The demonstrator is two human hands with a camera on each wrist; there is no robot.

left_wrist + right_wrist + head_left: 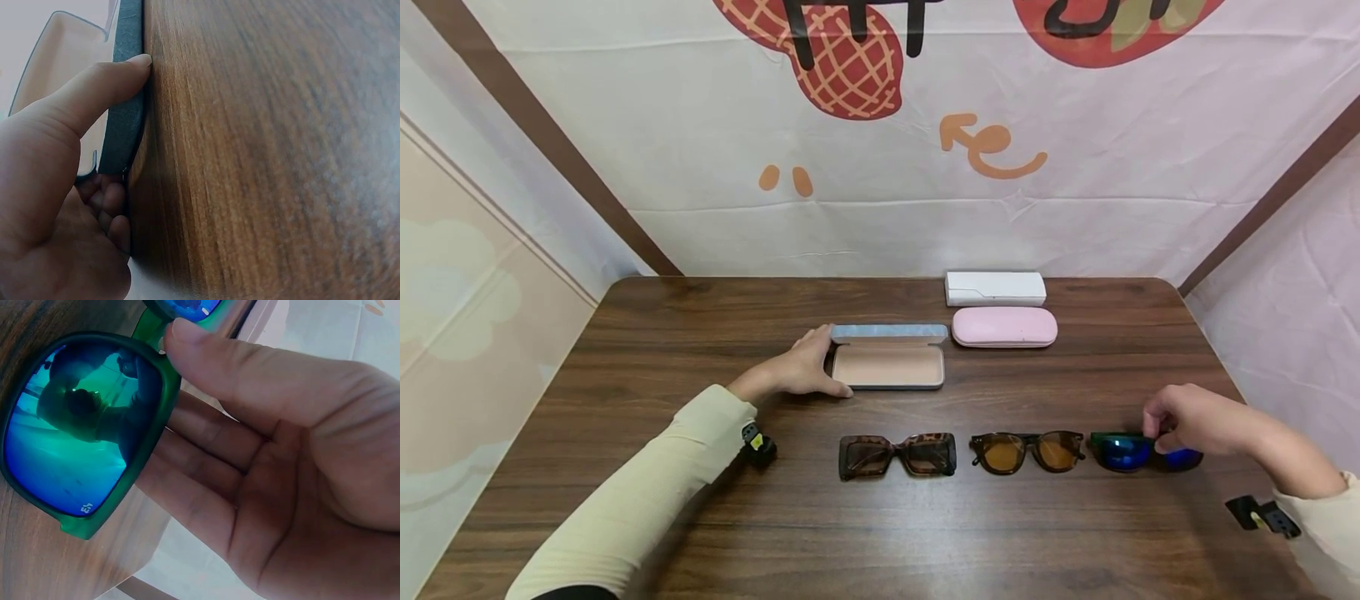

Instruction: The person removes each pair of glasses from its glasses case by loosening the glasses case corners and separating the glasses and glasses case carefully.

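Note:
A glasses case (888, 367) with a blue lid and beige lining lies open on the table. My left hand (805, 364) grips its left end, the thumb (119, 81) across the front wall and the other fingers curled at the end and hinge side. The lining holds nothing. At the right, my right hand (1198, 421) pinches green-framed sunglasses (1122, 452) at the bridge. Their mirrored blue-green lens (81, 425) fills the left of the right wrist view, with the thumb (194, 344) at the bridge and the other fingers behind the frame.
Tortoiseshell sunglasses (897, 456) and dark-framed glasses with amber lenses (1028, 452) lie in a row left of the green pair. A closed pink case (1004, 327) and a white case (996, 288) lie at the back of the wooden table (715, 517), before a printed cloth (880, 225).

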